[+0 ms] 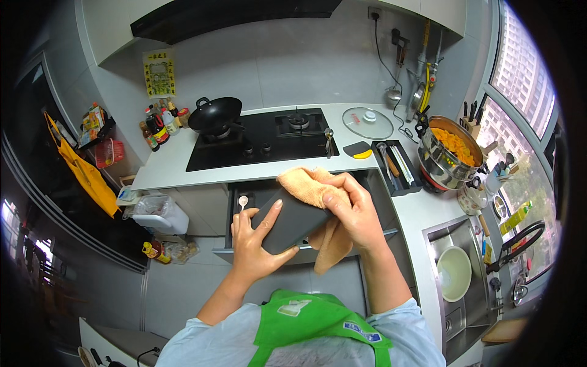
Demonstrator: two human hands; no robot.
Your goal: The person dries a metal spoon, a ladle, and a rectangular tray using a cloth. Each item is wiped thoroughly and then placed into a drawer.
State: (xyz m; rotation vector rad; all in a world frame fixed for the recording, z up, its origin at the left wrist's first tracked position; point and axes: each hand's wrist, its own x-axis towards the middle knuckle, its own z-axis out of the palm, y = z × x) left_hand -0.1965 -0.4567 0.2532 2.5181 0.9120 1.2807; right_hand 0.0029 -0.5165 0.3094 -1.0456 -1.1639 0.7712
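My left hand grips a dark grey rectangular tray or box by its left side, tilted above an open drawer. In my right hand is an orange cloth, pressed against the upper right edge of the grey piece, with part of the cloth hanging below. Whether the right fingers also hold the grey piece is hidden. A small white spoon lies in the drawer at the left.
A black wok sits on the gas hob. To the right are a glass lid, a black utensil tray, a steamer pot of orange chunks, and a sink holding a pale basin. A bin stands left.
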